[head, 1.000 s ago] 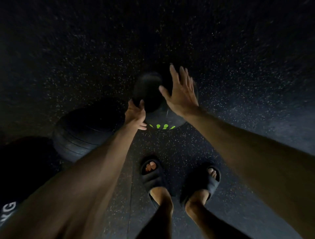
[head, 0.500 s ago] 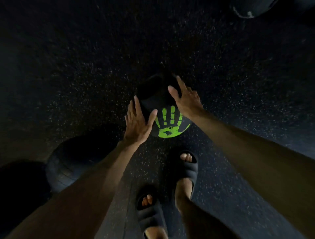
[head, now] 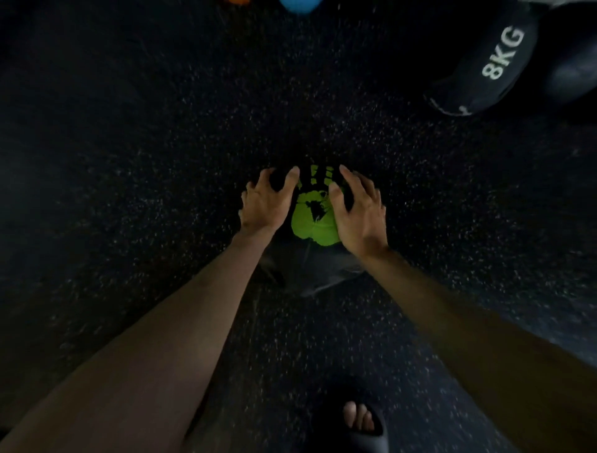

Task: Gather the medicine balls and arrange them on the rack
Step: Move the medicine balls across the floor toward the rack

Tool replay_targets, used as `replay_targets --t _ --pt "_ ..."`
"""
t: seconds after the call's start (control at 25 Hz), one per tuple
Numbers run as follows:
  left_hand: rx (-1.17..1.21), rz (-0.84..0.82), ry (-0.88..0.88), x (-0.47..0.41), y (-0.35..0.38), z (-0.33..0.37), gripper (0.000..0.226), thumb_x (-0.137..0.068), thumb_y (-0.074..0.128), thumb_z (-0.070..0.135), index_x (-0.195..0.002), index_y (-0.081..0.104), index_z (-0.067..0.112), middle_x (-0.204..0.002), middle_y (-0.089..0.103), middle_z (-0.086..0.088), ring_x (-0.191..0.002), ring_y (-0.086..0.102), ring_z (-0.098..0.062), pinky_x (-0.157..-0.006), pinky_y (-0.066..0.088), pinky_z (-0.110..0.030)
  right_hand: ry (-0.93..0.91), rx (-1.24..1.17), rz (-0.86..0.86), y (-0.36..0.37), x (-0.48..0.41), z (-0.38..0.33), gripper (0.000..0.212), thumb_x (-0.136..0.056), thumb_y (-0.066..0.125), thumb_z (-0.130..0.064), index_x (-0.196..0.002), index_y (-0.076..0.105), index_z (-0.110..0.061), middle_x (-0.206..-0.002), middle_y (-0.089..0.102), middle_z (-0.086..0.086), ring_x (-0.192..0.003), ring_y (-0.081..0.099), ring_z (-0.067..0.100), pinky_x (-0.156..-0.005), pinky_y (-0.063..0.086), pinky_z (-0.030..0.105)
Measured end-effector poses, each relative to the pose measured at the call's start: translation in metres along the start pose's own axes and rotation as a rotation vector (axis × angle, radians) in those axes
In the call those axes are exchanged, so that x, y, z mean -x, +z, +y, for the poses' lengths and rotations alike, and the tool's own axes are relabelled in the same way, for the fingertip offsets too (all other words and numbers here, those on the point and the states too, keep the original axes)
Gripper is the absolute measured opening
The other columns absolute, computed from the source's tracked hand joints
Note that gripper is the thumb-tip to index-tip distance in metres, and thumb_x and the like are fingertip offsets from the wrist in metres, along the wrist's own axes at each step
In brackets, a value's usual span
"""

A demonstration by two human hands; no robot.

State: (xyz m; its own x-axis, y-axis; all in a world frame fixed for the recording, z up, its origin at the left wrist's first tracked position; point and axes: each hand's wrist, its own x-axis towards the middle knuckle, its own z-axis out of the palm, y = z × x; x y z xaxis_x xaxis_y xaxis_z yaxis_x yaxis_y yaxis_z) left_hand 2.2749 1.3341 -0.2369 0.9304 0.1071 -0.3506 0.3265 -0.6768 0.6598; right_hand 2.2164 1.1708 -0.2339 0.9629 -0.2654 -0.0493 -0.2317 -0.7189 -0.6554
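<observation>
Both hands were on the black medicine ball (head: 312, 223) at frame centre: left hand (head: 265, 203) on its left flank, right hand (head: 359, 215) on its right. Fingers of both curled over the upper curve, thumbs inboard either side of the green handprint, so both hands were gripping the ball, neither was free. The hold made sense: a smooth sphere with no handle, so opposed palms squeeze it and stop it rolling out sideways. The print faced up at the camera, which reads as incidental rather than deliberate. I could not tell whether the ball had cleared the speckled rubber floor (head: 129, 168) — a grey blurred smear sat just under it, lower centre, and hid any contact line. One sandalled foot (head: 358, 423) was planted at the bottom edge, below the ball in the frame; my read is a stance for taking weight through both arms. A second ball marked 8KG (head: 484, 68) lay in the upper right, well apart from the hands, probably another one to collect. A blue round thing (head: 298, 5) and an orange scrap (head: 237, 1) were cut off at the top edge — too little shown to identify. The rack was not in view, so no placement had been made for this ball; carry direction unknown from here.
</observation>
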Motion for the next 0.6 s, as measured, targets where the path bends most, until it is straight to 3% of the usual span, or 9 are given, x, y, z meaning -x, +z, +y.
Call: replay_targets --t 0.08,0.16,0.24,0.4,0.6 --pt "0.018 0.073 0.148 -0.009 0.000 0.010 0.065 -0.093 0.036 0.070 -0.144 0.046 0.031 -0.144 0.049 -0.009 -0.133 0.045 -0.030 -0.110 0.038 -0.054 0.081 -0.065 -0.042 -0.004 -0.048 -0.006 0.056 -0.095 0.039 -0.064 -0.142 0.051 -0.038 -0.146 0.053 -0.001 -0.132 0.048 0.022 -0.111 0.039 0.048" --pt "-0.076 0.169 0.409 -0.001 0.002 0.009 0.059 -0.094 0.036 0.067 -0.145 0.043 0.037 -0.149 0.045 -0.002 -0.136 0.042 -0.025 -0.111 0.038 -0.052 0.195 -0.129 -0.087 -0.009 -0.085 -0.010 0.052 -0.093 0.041 -0.064 -0.132 0.061 -0.036 -0.133 0.063 0.002 -0.116 0.059 0.023 -0.096 0.047 0.036" --pt "-0.153 0.194 0.534 0.009 0.007 0.005 0.061 -0.094 0.036 0.068 -0.149 0.035 0.041 -0.157 0.035 -0.001 -0.143 0.033 -0.025 -0.114 0.033 -0.052 0.265 -0.170 -0.109 -0.014 -0.109 -0.011 0.044 -0.094 0.045 -0.057 -0.118 0.069 -0.030 -0.119 0.068 0.004 -0.097 0.060 0.021 -0.079 0.044 0.028" --pt "-0.156 0.143 0.436 -0.019 0.010 0.028 0.061 -0.089 0.033 0.076 -0.145 0.034 0.053 -0.155 0.036 0.003 -0.142 0.034 -0.021 -0.113 0.033 -0.054 0.353 -0.231 0.010 -0.014 -0.144 0.005 0.031 -0.094 0.046 -0.039 -0.074 0.061 -0.020 -0.088 0.065 0.003 -0.074 0.057 0.020 -0.064 0.037 0.027" --pt "-0.120 -0.110 0.257 -0.109 0.005 0.082 0.073 -0.076 0.034 0.086 -0.139 0.045 0.050 -0.147 0.048 -0.001 -0.134 0.045 -0.026 -0.112 0.037 -0.051 0.199 -0.217 0.097 -0.021 -0.185 -0.001 0.030 -0.099 0.047 -0.035 -0.090 0.065 -0.012 -0.094 0.067 0.006 -0.070 0.056 0.014 -0.058 0.032 0.024"
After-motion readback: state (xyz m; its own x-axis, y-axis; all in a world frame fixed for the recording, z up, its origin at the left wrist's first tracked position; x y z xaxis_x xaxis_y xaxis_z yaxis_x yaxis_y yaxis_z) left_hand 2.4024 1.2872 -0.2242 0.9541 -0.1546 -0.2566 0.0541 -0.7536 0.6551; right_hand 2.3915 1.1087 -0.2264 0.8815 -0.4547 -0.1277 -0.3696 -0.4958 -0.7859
